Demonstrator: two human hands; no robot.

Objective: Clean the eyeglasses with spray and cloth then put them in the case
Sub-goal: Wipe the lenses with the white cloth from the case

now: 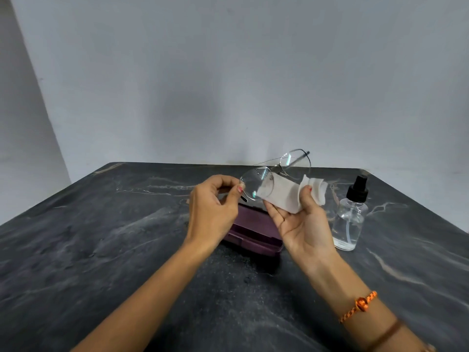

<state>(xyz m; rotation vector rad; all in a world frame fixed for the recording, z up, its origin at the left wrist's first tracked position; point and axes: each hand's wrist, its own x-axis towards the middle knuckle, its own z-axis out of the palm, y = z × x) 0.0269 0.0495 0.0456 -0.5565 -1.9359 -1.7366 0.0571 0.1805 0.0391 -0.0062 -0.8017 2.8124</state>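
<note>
Here the glasses (276, 174) are held up in the air over the far half of the table (101, 250), between the two hands. The left hand (213, 207) pinches the outer edge of the nearer lens, its fingers (239, 189) curled in and closed on the thin rim, with one dark temple tip poking out just below them. The right hand (302, 224) is turned palm up and holds a white cloth (286, 194), which lies over its fingers with the thumb pressing on top. One end of the cloth reaches behind the nearer lens and touches it; the other end bunches up past the thumb. The second lens tilts up and away, with the other temple sticking out to the right beyond it.

Below the hands, a dark purple case (256, 232) lies flat on the table, partly hidden by both wrists; I cannot tell whether it is open or shut. Just to the right of the right hand stands a clear spray bottle (350, 219) with a black nozzle, upright on the table and apart from the hand. An orange braided band (359, 306) circles the right wrist.
</note>
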